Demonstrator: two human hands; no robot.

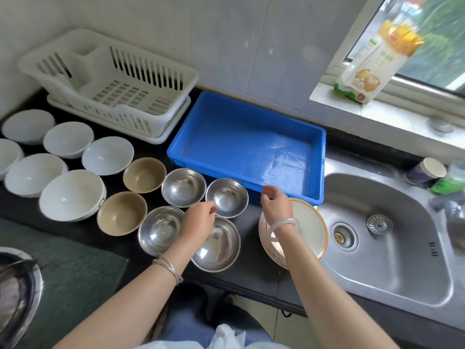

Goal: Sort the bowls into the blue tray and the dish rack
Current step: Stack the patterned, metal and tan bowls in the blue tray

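Note:
The blue tray [247, 144] lies empty at the middle of the black counter, with the white dish rack [110, 81], also empty, to its left. Several steel bowls sit in front of the tray, among them one [227, 196] by the tray's near edge and one [219, 244] nearer me. My left hand [200, 217] hovers over these, fingertips at the rim of the far one, holding nothing. My right hand [275, 204] hangs open above a large cream bowl [308, 227] with an orange rim. Two tan bowls [144, 174] and several white bowls [71, 195] stand to the left.
A steel sink [392, 248] lies to the right, with a paper cup [426, 172] behind it. A food packet [372, 61] leans on the window sill. A green mat [73, 270] and a stove burner [15, 295] are at the near left.

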